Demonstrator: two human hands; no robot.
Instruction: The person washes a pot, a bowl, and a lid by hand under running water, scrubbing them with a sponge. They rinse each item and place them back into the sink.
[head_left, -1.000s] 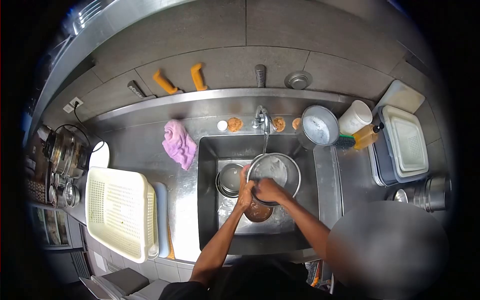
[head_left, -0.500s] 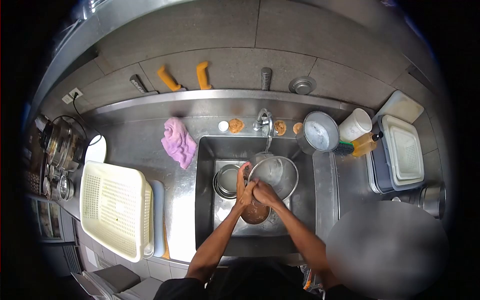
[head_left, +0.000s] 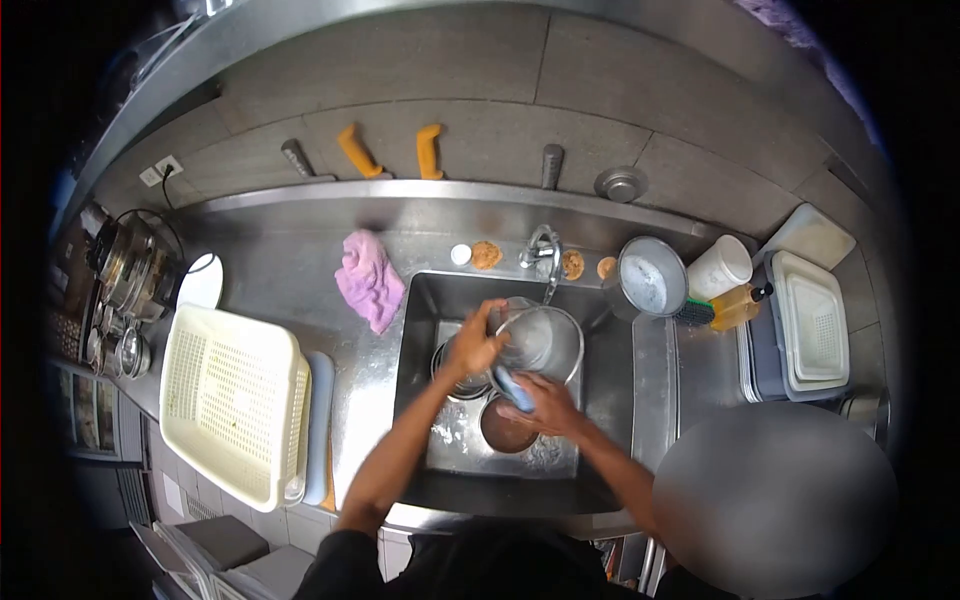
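Over the sink (head_left: 600, 440) a round metal bowl (head_left: 556, 345) is held tilted below the faucet (head_left: 545, 250). My left hand (head_left: 476, 345) is closed on the bowl's left rim, with the thumb side toward the faucet. My right hand (head_left: 548, 408) presses a light blue pad (head_left: 514, 390), which looks like a sponge, against the bowl's near side. Beneath my right hand stands a round container (head_left: 506, 428) with brown contents. Stacked round metal pans (head_left: 455, 382) sit partly hidden under my left forearm. A clear rounded item behind the bowl is hard to make out.
On the left counter are a purple cloth (head_left: 368, 280) and a cream perforated basket (head_left: 235, 400). To the right stand a grey metal pot (head_left: 650, 275), a white tub (head_left: 720, 268), an amber bottle (head_left: 738, 310) and stacked trays (head_left: 815, 320). Scrubbers (head_left: 486, 254) lie near the faucet.
My hands were together at the bowl's left edge and have separated. The left now grips the rim; the right has come nearer with the blue sponge now visible. The view shifted slightly.
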